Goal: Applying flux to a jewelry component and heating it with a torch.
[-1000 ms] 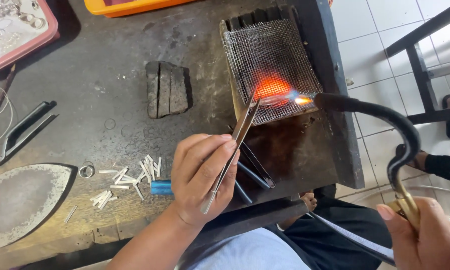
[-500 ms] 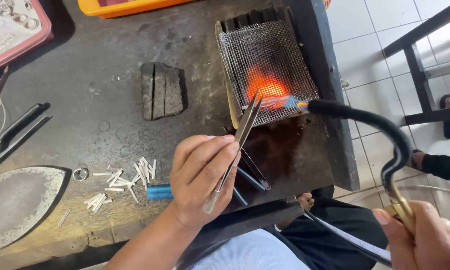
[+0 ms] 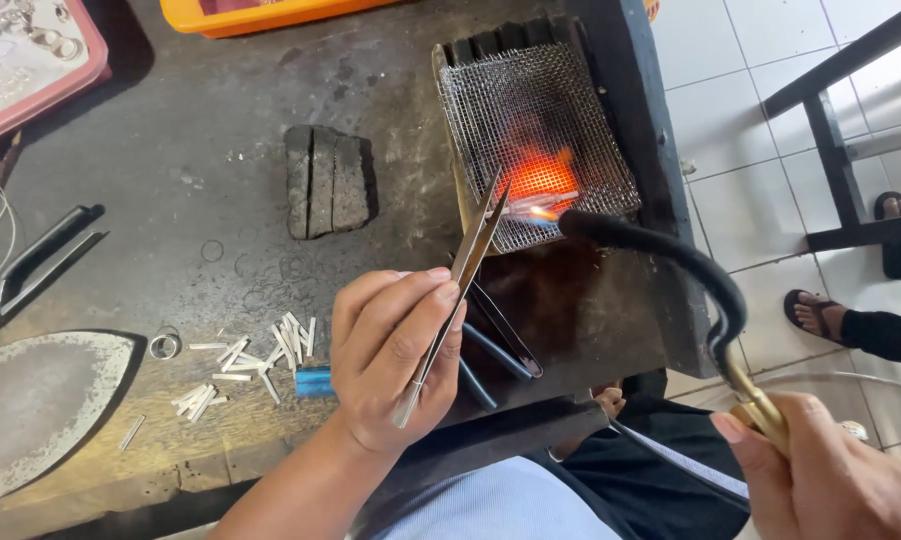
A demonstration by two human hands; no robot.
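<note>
My left hand [image 3: 396,355] grips long steel tweezers [image 3: 463,275] whose tips reach the near edge of a wire mesh pad [image 3: 536,135]. The mesh glows orange where a flame hits it. My right hand [image 3: 836,480] holds the brass handle of a curved black torch [image 3: 671,255] at the lower right; its nozzle points left at the glowing spot. A small pale metal piece lies in the flame, too bright to make out.
Short silver strips [image 3: 256,360] and a small ring [image 3: 165,346] lie on the dark bench beside a blue object [image 3: 313,381]. A charcoal block [image 3: 329,180], black pliers [image 3: 36,265], a flat iron-shaped plate [image 3: 36,405], a red tray [image 3: 31,60] and an orange tray [image 3: 271,14] surround them. Another person's sandalled foot [image 3: 821,312] is on the tiled floor.
The torch nozzle and flame have shifted slightly nearer and left on the mesh. The tweezers stay pointed at the glowing spot. The view has drifted a little.
</note>
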